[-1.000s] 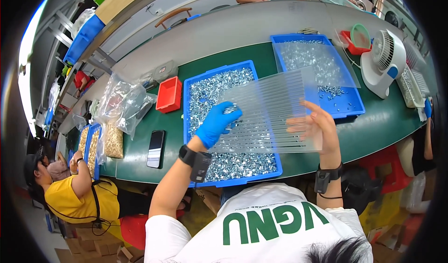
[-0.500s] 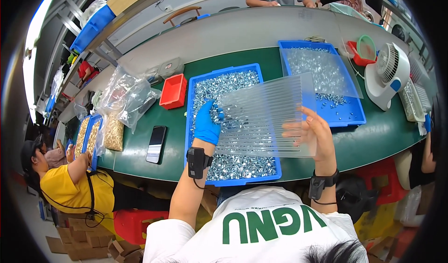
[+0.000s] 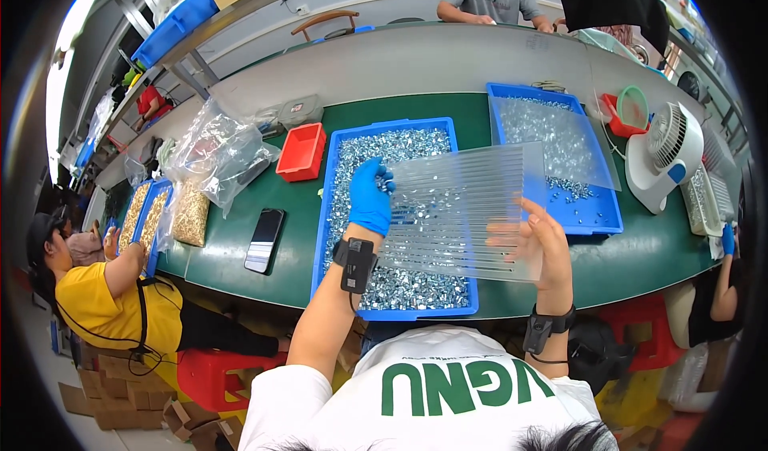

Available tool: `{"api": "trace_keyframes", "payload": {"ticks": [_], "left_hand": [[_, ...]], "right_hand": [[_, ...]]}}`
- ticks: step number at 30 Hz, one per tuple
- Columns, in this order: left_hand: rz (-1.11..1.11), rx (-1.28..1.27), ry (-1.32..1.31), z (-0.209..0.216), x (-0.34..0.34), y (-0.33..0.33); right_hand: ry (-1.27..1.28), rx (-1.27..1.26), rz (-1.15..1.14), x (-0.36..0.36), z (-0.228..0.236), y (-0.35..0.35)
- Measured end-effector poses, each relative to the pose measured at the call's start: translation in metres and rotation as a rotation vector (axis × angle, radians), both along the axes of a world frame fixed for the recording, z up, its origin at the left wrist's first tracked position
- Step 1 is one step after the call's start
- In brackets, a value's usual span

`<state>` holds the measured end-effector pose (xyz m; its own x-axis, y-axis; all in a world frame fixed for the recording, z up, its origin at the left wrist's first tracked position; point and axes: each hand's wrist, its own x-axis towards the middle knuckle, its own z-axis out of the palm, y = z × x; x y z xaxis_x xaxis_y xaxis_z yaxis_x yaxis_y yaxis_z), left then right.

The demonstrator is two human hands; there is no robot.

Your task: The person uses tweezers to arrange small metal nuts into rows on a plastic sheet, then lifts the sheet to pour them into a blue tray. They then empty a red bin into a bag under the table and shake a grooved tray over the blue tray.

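Observation:
My left hand (image 3: pixel 370 199), in a blue glove, curls at the left edge of a clear ribbed plastic sheet (image 3: pixel 480 187). Some small shiny metal parts show among its bent fingers. On the right side, my bare right hand (image 3: pixel 536 235) grips that sheet, thumb at its edge and fingers seen through it from beneath. The sheet is held over a blue tray (image 3: pixel 326 235) full of small metal parts (image 3: pixel 416 291). Several of these parts appear on or under the sheet near the glove; I cannot tell which.
A second blue tray (image 3: pixel 588 221) at the right holds similar parts under another clear sheet (image 3: pixel 572 143). Left of my tray are a red bin (image 3: pixel 302 152), a phone (image 3: pixel 264 241) and a clear bag (image 3: pixel 216 155). A white fan (image 3: pixel 662 151) stands at right. A person in yellow (image 3: pixel 120 307) sits at left.
The gloved left hand has shifted slightly up along the sheet's edge, its fingers more curled. The sheet stays in my right hand. The whole view has shifted slightly.

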<state>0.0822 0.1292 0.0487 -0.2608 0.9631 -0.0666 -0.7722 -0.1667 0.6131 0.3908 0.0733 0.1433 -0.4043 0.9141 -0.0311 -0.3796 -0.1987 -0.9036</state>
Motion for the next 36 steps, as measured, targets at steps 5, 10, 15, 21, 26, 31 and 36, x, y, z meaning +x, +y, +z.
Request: {"api": "trace_keyframes", "payload": {"ticks": [5,10,15,21,26,31,36], "left_hand": [[0.104,-0.127,0.564,0.050,0.046,-0.029],[-0.321,0.082,0.836,0.082,0.072,-0.040],[-0.283,0.114,1.031,0.056,0.038,-0.032],[-0.133,-0.002,1.961,0.001,0.009,0.000],[-0.156,0.344,1.865,0.028,0.054,-0.019],[-0.107,0.541,1.901,0.049,0.058,-0.076],[-0.075,0.049,1.277,0.014,-0.002,-0.090]], "right_hand": [[0.006,-0.023,-0.012,0.004,0.000,0.001],[0.029,-0.018,-0.009,0.003,-0.004,0.000],[0.027,0.037,-0.019,0.003,-0.004,0.000],[0.036,0.123,-0.047,0.000,-0.003,0.003],[0.061,0.115,-0.071,-0.001,-0.008,0.007],[0.081,0.149,-0.070,-0.002,-0.001,0.007],[0.026,0.179,-0.148,-0.001,0.010,0.005]]}}
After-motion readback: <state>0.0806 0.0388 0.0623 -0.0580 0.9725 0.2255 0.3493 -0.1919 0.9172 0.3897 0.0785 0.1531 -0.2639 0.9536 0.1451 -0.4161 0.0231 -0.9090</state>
